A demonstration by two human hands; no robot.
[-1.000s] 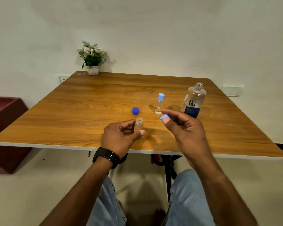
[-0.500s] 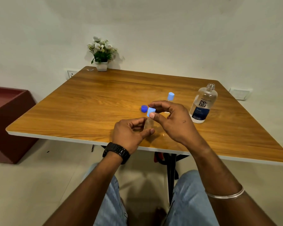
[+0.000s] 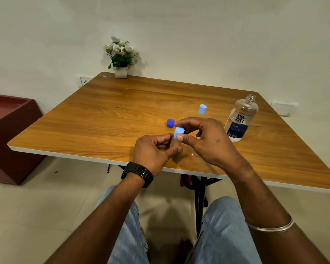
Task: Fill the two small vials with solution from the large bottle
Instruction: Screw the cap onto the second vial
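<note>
Two hands meet near the tabletop's (image 3: 107,111) front edge; the left hand (image 3: 152,151) grips a vial (image 3: 174,143). The right hand (image 3: 204,138) pinches its light-blue cap (image 3: 178,132); the large bottle (image 3: 241,119) stands uncapped toward the right edge.

Soft, even indoor light fills the room, moderately bright with a warm cast. The glossy wooden table top (image 3: 122,111) carries a pale sheen toward its far side. A faint shadow falls on the wall beside the small white pot of pale flowers (image 3: 120,58). Wide-angle distortion bows the table edges. Focus is fairly sharp, softer at the corners.
</note>
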